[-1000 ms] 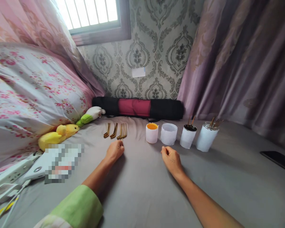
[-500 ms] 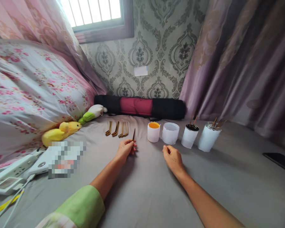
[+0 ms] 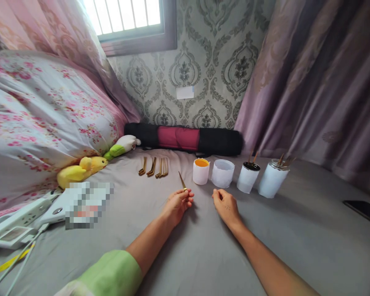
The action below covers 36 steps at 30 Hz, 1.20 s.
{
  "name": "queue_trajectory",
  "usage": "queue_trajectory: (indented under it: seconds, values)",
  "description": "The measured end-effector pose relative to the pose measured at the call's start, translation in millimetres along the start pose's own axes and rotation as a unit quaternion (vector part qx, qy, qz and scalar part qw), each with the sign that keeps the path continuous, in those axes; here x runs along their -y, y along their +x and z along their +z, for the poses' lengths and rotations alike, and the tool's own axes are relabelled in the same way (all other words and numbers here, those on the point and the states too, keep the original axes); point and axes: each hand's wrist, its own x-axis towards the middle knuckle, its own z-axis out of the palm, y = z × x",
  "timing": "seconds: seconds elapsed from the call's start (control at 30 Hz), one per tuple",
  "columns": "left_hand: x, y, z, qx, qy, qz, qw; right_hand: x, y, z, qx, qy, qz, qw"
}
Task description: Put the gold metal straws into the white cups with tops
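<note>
My left hand (image 3: 178, 205) pinches a slim, pointed gold-brown stick (image 3: 182, 181) between thumb and fingers, its tip aimed up and away from me. To the left of that tip lie several bent golden tubes (image 3: 152, 167), set out in small groups on the grey sheet. My right hand (image 3: 226, 206) rests closed on the sheet, and whatever its curled fingers may hold is hidden. Just beyond it stand a white-wrapped cup with an orange inside (image 3: 201, 173) and a wide white cup (image 3: 222, 174).
Right of these stand a white-wrapped can (image 3: 248, 179) and a wrapped glass jar (image 3: 273, 181), thin sticks poking out of both. A black-and-red roll (image 3: 179, 139) lies along the wall. Plush toys (image 3: 77, 170) and a power strip (image 3: 24, 218) are at left, a dark phone (image 3: 364, 210) far right.
My left hand has shifted right and slightly toward me with the stick, whose tip now leans left. The right hand stays closed in nearly the same place.
</note>
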Motion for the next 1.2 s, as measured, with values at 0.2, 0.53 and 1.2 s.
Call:
queue_trajectory:
  seconds: [0.2,0.53,1.2]
  values:
    - [14.4,-15.3,15.1,0.039,-0.028,-0.013,0.999,0.4,-0.6,-1.1,0.013,0.000,-0.003,1.000]
    - [29.0,-29.8,23.5,0.059,-0.025,-0.005,0.998,-0.2,-1.2,-1.3,0.030,0.042,-0.008,0.999]
    - [50.3,-33.5,43.1,0.018,-0.031,0.051,0.998,9.0,-2.4,-9.4,0.068,0.048,-0.001,0.997]
